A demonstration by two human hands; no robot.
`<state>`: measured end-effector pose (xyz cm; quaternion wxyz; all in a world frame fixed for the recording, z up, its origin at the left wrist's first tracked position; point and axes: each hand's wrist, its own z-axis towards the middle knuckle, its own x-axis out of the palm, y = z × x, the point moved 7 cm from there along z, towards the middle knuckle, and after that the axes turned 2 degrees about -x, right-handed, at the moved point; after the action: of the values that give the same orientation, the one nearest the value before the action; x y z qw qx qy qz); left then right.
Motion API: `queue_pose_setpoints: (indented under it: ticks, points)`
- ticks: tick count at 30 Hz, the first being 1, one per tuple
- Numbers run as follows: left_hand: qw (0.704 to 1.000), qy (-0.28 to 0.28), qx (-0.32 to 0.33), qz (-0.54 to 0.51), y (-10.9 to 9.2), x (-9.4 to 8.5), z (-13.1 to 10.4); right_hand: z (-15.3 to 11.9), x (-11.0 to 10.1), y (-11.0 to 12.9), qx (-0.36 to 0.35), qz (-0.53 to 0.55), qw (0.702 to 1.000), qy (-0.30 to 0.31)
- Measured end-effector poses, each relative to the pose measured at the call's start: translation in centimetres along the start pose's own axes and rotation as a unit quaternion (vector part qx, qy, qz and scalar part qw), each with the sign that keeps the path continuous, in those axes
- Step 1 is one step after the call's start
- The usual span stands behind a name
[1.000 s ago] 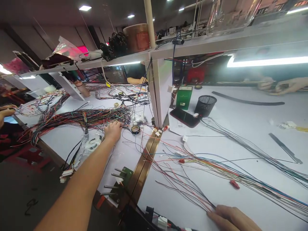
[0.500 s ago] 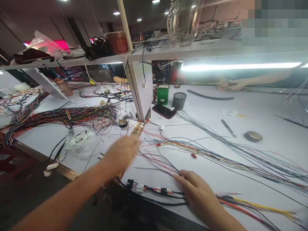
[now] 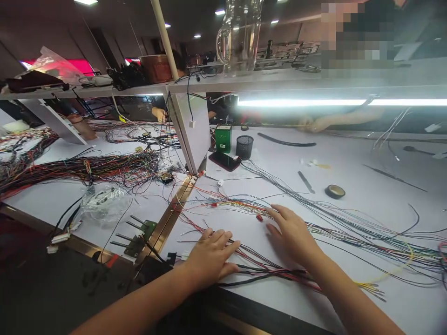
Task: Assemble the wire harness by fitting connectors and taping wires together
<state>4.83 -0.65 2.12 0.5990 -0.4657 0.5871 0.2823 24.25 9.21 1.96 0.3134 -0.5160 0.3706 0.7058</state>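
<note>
Black cables (image 3: 258, 279) run along the near edge of the white tabletop (image 3: 286, 165), gathered together and, judging by their dark covering, partly finished; a white plug (image 3: 185, 255) sits close to their left end. Beside them the work looks only partly done: red and dark wires (image 3: 258, 253) spread into separate strands under and past the left hand (image 3: 211, 256), which lies palm down over them, its fingers apart and closed on nothing that shows. The right hand (image 3: 291, 232) reaches over the coloured wires (image 3: 244, 204), fingers extended and a little apart, the thumb away from them, near a small red connector (image 3: 259, 217); whether the fingertips touch a wire, I cannot tell. Those coloured wires lie roughly side by side but fan out loosely toward the left, with no wrapping visible along most of their length, and the yellow wires (image 3: 375, 289) end in loose tips. The roll of tape (image 3: 335, 191) lies on the tabletop, apart from both hands. Across the metal strip, a big wire bundle (image 3: 87, 168) lies in a thick, tangled heap. By this, gathering seems well advanced, while covering and tidying the ends seem largely undone.
</note>
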Motion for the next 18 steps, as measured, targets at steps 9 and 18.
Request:
queue_pose_setpoints:
  ticks: [9, 18]
  points:
    - [0.998, -0.017, -0.048, -0.044, 0.3, -1.1, 7.7, 1.8, 4.1, -0.4, 0.012, -0.034, 0.995, 0.088]
    - [1.0, -0.009, -0.014, -0.026, 4.0, -0.4, 11.2, 1.8, 3.5, -0.7, -0.035, 0.026, 0.993, 0.109]
